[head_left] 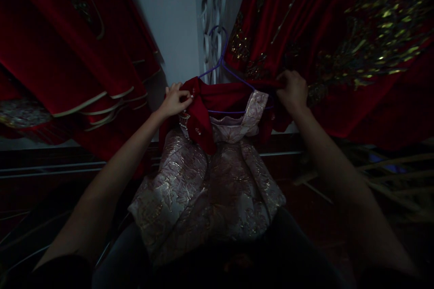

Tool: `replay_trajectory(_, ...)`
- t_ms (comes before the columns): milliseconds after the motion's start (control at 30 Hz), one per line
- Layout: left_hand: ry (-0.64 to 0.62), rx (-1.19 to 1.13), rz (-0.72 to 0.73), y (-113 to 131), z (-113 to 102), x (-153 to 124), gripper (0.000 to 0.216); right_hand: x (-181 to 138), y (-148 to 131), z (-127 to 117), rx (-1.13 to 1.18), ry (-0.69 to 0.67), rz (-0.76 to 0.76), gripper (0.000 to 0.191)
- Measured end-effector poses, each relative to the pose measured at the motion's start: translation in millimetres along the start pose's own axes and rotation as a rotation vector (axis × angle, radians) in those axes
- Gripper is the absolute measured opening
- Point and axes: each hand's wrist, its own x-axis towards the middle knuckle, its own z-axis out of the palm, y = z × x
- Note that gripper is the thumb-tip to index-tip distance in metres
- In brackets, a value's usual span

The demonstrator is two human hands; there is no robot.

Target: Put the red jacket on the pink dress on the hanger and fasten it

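Observation:
A pale, shiny brocade dress (224, 185) hangs in front of me from a purple wire hanger (233, 73). Over its shoulders lies a red jacket (200, 119) with small beaded ornaments, its left front panel draped across the bodice. My left hand (176, 99) pinches the jacket near the shoulder on the left. On the other side my right hand (293, 92) is closed on the jacket's red cloth, pulled out sideways from the hanger. The dress's right strap shows between the hands; the left strap is covered by the red cloth.
The hanger's hook is at a white scrolled metal grille (212, 13) beside a pale wall (166, 18). Red garments with gold trim (111, 95) hang at left, and a red garment with gold sequins (376, 31) at right. A slatted rack-like object (389, 180) stands low on the right.

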Motion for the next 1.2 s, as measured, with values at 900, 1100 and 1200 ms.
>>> replay_trajectory(900, 0.173, -0.009, -0.097, 35.8, 19.5, -24.2, 0.02, -64.9, -122.4, 50.9, 0.732, -0.246, 0.055, 0.017)
replay_trajectory(1100, 0.187, -0.084, -0.107, 33.5, 13.4, -28.5, 0.022, -75.3, -125.3, 54.9, 0.86, -0.361, -0.02, 0.016)
replay_trajectory(1200, 0.287, -0.174, -0.102, 50.2, 30.2, -46.8, 0.022, -78.2, -117.8, 55.3, 0.858, -0.395, -0.022, 0.017)
